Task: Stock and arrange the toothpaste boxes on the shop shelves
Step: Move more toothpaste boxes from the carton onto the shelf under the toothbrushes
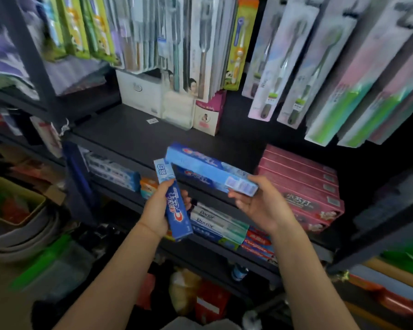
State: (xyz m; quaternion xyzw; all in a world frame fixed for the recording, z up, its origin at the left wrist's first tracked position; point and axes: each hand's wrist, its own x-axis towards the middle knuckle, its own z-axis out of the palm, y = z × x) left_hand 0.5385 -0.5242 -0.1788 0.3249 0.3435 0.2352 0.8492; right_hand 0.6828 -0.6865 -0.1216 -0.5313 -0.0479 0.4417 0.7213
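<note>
My left hand grips a blue Crest toothpaste box that stands almost upright in front of the shelves. My right hand holds the near end of a second blue Crest box, which lies slanted with its far end up and to the left. Another blue Crest box shows just beneath it; what holds it I cannot tell. The dark upper shelf lies behind the boxes. A stack of pink toothpaste boxes sits on that shelf at the right.
Toothbrush packs hang above. White and pink cartons stand at the shelf's back. Lower shelves hold blue boxes, Doctor boxes and red boxes. Baskets and bins sit on the floor at left.
</note>
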